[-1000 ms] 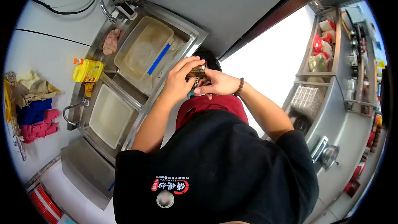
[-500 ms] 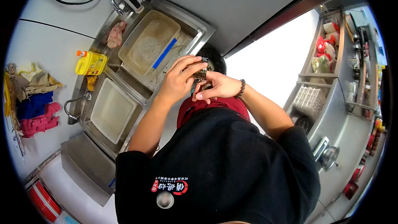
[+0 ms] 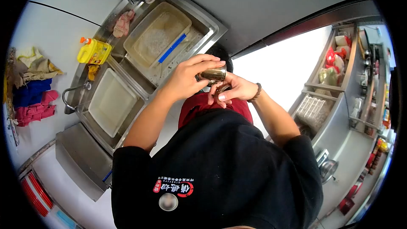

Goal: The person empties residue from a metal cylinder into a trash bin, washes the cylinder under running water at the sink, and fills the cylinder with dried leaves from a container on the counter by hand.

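Container, shiny, pinched in left fingers, right fingers curled just beside, hold unclear

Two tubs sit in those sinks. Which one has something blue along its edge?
The tan tub, in the upper sink: a blue strip runs along the side facing the left hand. The whiter tub, in the lower sink, shows no such strip.

black short-sleeved shirt | red-and-white chest print (round badge beside it) | dark-red lower garment | brown beaded bracelet
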The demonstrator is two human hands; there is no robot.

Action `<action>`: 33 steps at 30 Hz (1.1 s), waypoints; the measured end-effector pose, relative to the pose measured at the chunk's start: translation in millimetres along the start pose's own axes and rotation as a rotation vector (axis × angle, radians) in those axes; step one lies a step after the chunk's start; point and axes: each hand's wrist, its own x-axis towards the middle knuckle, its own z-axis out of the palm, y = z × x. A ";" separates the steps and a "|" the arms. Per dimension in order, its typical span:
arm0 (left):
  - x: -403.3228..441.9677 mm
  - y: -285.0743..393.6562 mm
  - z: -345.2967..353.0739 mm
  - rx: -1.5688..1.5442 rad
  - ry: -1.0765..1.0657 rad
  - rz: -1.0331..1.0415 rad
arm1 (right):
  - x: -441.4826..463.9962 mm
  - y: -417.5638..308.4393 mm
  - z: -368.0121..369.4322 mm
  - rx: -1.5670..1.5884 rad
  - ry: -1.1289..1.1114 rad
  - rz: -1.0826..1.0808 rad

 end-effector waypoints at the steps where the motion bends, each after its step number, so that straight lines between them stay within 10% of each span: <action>1: 1.7 -0.3 -0.3 -0.013 -0.006 0.003 | 1.4 -3.7 2.5 0.001 -0.018 0.013; 33: -32.6 -3.9 -8.5 -0.039 0.120 -0.052 | 11.0 -21.4 26.4 -0.428 0.170 0.077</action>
